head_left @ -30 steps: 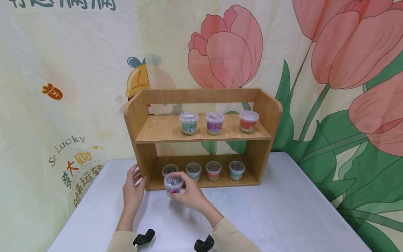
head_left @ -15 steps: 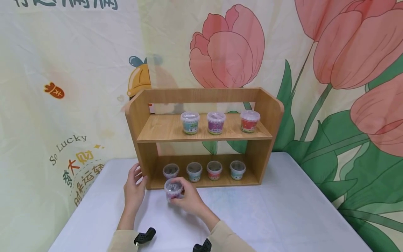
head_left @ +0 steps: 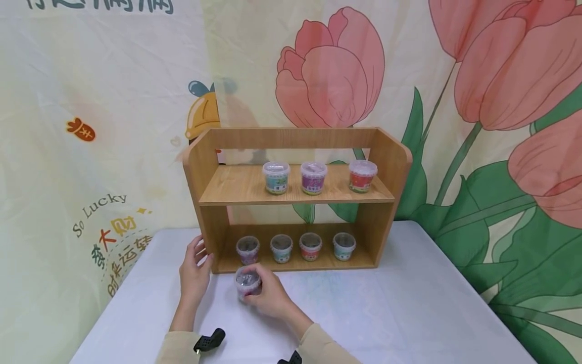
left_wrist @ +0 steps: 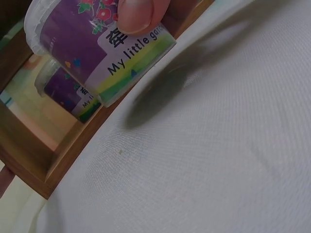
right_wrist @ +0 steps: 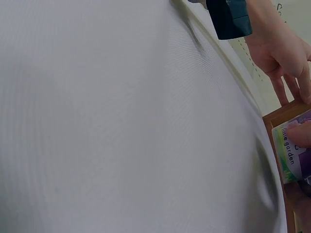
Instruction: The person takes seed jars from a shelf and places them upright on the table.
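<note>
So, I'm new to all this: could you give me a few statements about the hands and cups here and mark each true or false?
1. The right hand holds a purple cup. True.
2. The left hand holds a cup too. False: it touches the side of the wooden rack.
3. Four cups stand on the lower shelf. True.
4. The upper shelf carries five cups. False: it carries three.
5. In the head view, the red-labelled cup is rightmost on the upper shelf. True.
6. The held cup's label says "My big house". False: it says "My little garden".
</note>
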A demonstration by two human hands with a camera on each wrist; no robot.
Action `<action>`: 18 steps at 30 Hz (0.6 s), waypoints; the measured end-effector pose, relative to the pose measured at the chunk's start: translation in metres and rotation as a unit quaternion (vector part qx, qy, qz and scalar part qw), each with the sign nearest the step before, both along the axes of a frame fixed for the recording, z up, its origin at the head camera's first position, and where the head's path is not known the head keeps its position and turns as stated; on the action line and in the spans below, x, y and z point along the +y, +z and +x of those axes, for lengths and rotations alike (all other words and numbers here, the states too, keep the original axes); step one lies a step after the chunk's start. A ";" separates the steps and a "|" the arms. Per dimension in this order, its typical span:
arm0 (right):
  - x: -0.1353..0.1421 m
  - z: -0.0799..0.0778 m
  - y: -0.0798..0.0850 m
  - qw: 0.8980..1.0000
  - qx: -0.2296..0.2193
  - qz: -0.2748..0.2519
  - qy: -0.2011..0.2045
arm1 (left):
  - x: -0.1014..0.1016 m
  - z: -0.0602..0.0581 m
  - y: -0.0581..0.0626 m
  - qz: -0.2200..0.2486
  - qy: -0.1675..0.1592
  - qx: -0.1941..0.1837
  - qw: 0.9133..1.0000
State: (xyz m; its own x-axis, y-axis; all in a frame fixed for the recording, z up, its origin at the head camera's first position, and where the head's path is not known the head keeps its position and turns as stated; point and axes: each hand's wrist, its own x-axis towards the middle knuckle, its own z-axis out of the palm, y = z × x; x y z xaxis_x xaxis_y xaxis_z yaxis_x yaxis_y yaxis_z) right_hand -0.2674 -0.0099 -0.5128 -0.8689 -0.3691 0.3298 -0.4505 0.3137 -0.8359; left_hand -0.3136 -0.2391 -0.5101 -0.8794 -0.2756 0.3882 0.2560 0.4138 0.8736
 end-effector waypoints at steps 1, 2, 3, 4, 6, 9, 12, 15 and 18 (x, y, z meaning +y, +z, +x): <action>-0.001 0.001 0.000 1.000 0.004 0.001 0.001 | 0.000 0.001 0.000 0.000 0.000 -0.001 1.000; -0.002 0.001 0.000 1.000 0.007 0.002 0.002 | 0.000 0.001 0.000 0.001 0.000 -0.001 1.000; -0.003 0.002 0.000 1.000 0.009 0.002 0.003 | 0.000 0.001 0.000 0.002 0.000 0.000 1.000; -0.004 0.002 0.000 1.000 0.010 0.002 0.005 | 0.000 0.001 0.001 0.003 0.000 0.001 1.000; -0.006 0.003 0.000 1.000 0.012 0.002 0.008 | 0.001 0.002 0.001 0.003 0.000 0.001 1.000; -0.009 0.003 -0.002 1.000 0.012 0.006 0.008 | 0.001 0.001 0.000 0.004 0.000 -0.001 1.000; -0.011 0.004 -0.002 1.000 0.015 0.009 0.005 | 0.001 0.001 0.001 0.003 0.001 -0.008 1.000; -0.013 0.004 -0.002 1.000 0.017 0.009 0.004 | 0.001 0.001 0.002 0.003 0.003 -0.014 1.000; -0.015 0.003 -0.004 1.000 0.018 0.012 0.000 | 0.001 0.002 0.003 0.003 0.000 -0.014 1.000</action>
State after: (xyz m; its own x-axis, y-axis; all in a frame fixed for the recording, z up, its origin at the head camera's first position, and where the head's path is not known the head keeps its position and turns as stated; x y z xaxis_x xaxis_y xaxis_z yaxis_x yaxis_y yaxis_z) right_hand -0.2643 -0.0245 -0.5164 -0.8566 -0.3769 0.3523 -0.4803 0.3334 -0.8112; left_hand -0.3117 -0.2378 -0.5070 -0.8901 -0.2784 0.3610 0.2306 0.4082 0.8833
